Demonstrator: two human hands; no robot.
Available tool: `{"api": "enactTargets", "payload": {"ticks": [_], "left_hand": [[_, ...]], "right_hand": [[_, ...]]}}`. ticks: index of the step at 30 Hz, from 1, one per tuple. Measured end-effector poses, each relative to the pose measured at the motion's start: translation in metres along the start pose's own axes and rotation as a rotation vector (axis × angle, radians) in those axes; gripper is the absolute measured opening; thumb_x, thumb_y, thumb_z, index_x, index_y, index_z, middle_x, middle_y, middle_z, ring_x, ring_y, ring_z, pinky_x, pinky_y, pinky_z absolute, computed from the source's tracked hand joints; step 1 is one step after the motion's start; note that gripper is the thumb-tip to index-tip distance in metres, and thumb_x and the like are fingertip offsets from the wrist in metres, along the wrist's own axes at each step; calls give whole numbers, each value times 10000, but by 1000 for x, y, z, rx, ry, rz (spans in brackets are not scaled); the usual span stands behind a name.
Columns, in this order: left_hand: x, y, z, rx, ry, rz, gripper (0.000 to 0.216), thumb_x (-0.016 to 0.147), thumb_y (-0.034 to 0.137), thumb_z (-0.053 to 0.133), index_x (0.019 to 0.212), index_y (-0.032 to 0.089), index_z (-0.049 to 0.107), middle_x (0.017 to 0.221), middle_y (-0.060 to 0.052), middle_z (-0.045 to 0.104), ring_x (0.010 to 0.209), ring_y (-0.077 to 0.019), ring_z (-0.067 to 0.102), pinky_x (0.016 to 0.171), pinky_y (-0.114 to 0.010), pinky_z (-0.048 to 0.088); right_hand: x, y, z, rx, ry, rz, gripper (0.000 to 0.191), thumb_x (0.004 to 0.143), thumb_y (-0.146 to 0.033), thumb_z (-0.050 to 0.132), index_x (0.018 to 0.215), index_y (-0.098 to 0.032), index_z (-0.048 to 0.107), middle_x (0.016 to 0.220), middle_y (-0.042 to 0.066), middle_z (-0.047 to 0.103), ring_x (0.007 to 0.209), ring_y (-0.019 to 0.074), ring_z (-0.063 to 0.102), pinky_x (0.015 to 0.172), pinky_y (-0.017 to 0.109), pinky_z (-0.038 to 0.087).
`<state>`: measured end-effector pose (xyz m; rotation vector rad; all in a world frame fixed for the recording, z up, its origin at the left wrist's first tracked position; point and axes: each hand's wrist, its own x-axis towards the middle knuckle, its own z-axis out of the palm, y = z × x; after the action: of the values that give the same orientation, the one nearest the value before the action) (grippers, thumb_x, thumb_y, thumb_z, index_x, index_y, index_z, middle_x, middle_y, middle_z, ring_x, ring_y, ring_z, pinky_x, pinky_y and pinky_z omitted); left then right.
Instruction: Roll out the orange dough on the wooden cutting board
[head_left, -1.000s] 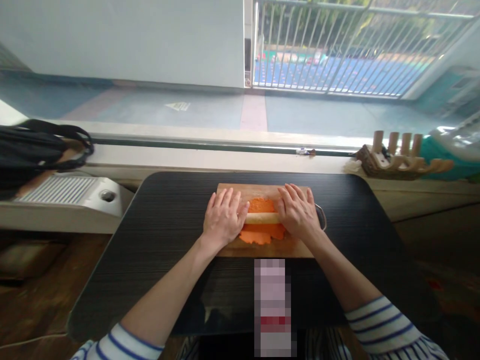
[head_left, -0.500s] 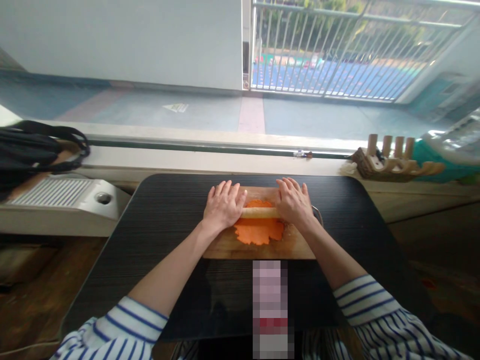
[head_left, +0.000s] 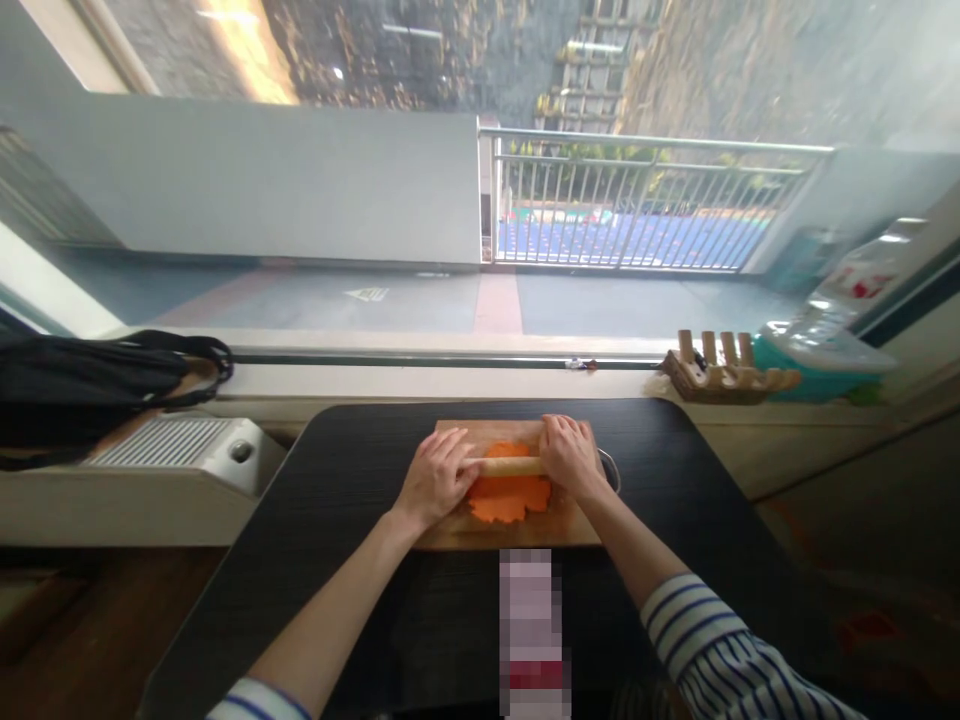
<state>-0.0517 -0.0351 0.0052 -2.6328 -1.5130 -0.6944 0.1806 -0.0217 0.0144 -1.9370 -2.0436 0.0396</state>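
Note:
A pale wooden rolling pin [head_left: 513, 466] lies across a flattened orange sheet of dough [head_left: 511, 498] with ragged edges. The dough rests on a wooden cutting board [head_left: 517, 540]. Over the pin's left end my left hand [head_left: 441, 475] is closed, the thumb along the pin. My right hand [head_left: 571, 455] grips the other end, fingers bent over it. Both hands cover the pin's ends, so only its middle shows. Dough extends on the near and far sides of the pin.
The board sits on a dark table [head_left: 315, 540]. A round-rimmed object [head_left: 613, 472] peeks out beside the board's right edge. Along the window sill stand a wooden peg-like rack [head_left: 724, 368], a teal container [head_left: 795, 360] and a clear bottle [head_left: 855, 285]. A black bag [head_left: 90, 390] is at left, above a white heater [head_left: 180, 445].
The camera view has tilted upward, so the table sits lower in the picture. My fingers, stretched flatter over the pin before, now curl more around it. The pin remains on the dough.

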Motion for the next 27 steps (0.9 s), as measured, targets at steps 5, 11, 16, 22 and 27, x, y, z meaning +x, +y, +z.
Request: {"api": "enactTargets", "payload": {"ticks": [5, 11, 16, 22, 27], "left_hand": [[-21, -5, -6, -44, -43, 38, 405, 914, 513, 437, 1081, 213, 650, 1256, -95, 624, 1211, -239, 537, 1041, -452, 394], [-37, -1, -8, -101, -9, 98, 357, 930, 457, 438, 1087, 211, 643, 1183, -73, 665, 1209, -220, 529, 1049, -430, 399], [-55, 15, -11, -29, -70, 58, 380, 956, 444, 376, 1076, 214, 653, 1201, -68, 661, 1209, -242, 536, 1064, -494, 367], [-56, 37, 5, 156, 1, -79, 530, 974, 412, 275, 1310, 79, 515, 1358, -177, 527, 1303, -295, 446, 1097, -509, 322], [-40, 32, 14, 159, -54, -134, 627, 958, 502, 240, 1334, 69, 492, 1406, -174, 477, 1338, -299, 397, 1112, -495, 304]], "right_hand": [[-17, -1, -5, 35, 17, -36, 333, 963, -233, 316, 1150, -172, 584, 1211, 94, 645, 1176, 206, 530, 1019, 363, 301], [-53, 4, -7, 101, -22, -162, 334, 987, -303, 298, 1127, -215, 588, 1257, 74, 623, 1245, 210, 479, 1104, 502, 191], [-77, 6, -8, 44, -16, -221, 337, 992, -322, 296, 1146, -224, 579, 1278, 60, 608, 1272, 224, 455, 1132, 552, 113], [-74, 0, -8, -21, -19, -206, 351, 991, -301, 284, 1168, -224, 577, 1319, 71, 579, 1292, 229, 437, 1130, 558, 134], [-58, -2, -6, -88, 9, -177, 353, 989, -310, 288, 1139, -225, 596, 1350, 80, 556, 1312, 226, 418, 1140, 534, 127]]}}
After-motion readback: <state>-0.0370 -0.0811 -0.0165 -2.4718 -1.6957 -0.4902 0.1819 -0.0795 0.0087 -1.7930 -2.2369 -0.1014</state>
